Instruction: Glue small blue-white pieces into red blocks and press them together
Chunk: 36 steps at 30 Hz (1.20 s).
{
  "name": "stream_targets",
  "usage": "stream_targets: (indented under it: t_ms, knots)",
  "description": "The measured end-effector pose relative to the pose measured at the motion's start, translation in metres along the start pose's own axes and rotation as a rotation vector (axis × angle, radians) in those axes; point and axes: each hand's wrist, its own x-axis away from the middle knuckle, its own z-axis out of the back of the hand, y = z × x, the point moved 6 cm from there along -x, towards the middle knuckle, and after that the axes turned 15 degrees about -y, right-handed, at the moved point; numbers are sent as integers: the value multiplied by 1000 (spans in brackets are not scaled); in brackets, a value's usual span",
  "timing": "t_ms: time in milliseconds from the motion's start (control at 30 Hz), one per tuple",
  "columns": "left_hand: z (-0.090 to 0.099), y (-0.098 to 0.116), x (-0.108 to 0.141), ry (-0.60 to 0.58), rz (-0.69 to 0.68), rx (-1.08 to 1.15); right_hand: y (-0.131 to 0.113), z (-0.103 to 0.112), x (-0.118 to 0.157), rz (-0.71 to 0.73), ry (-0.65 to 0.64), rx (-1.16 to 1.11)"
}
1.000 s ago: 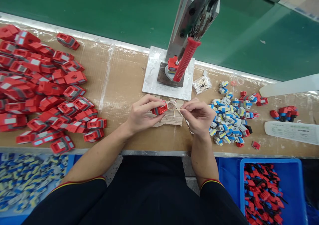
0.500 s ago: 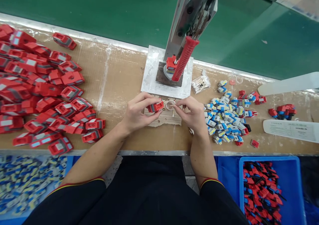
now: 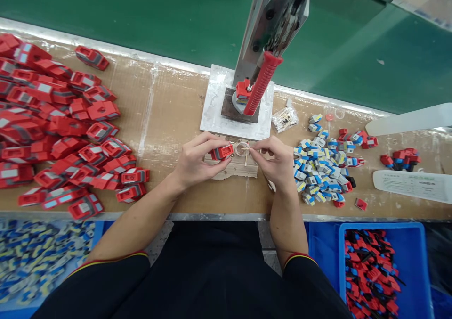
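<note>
Far left of the counter (image 3: 169, 107): a heap of red toy car bodies (image 3: 60, 126), loose and within the left arm's reach, which reads as the supply or done pile; which one, I cannot tell. Left hand (image 3: 197, 161) is closed around one red toy car body (image 3: 221, 151), pinched between thumb and fingers and held just above a scrap of cardboard (image 3: 235, 168), open end turned toward the other hand. Right hand (image 3: 277, 161) pinches a thin wooden stick (image 3: 247, 150) at its tip, beside a small clear ring (image 3: 242, 148). Directly behind stands the hand press (image 3: 263, 81), red-gripped lever raised, a red part seated in its fixture. To the right lies a pile of small blue-and-white parts (image 3: 323, 168); a blue bin (image 3: 420, 262) of red and black pieces sits below the counter edge.
</note>
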Motion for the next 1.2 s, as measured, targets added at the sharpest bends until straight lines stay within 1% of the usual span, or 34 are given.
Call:
stream_targets:
  t_ms: [67, 133, 200, 267, 367, 433, 600, 800, 967, 1200]
  knots:
    - [0, 1, -1, -16, -1, 12, -4, 6, 3, 25, 134, -108]
    - [-1, 2, -2, -37, -9, 19, -9, 8, 7, 84, 246, -220]
    - [-2, 4, -2, -47, -23, 25, -14, 6, 8, 144, 282, -288]
    - [-2, 4, -1, -44, -37, 37, -18, 1, 7, 154, 262, -299]
    - [-4, 3, -1, -46, -31, 43, -18, -4, 5, 112, 221, -274]
    - [-5, 3, -1, -52, -25, 41, -19, -5, 5, 104, 211, -272]
    - [-5, 4, -1, -47, -45, 51, -22, -7, 4, 148, 195, -277]
    - [-5, 3, -1, -73, -29, 54, -21, -10, 3, 118, 175, -234]
    - [-5, 3, -1, -53, -45, 63, -20, -7, 3, 137, 190, -248]
    - [-5, 3, 0, -59, -21, 50, -19, -8, 4, 97, 191, -237]
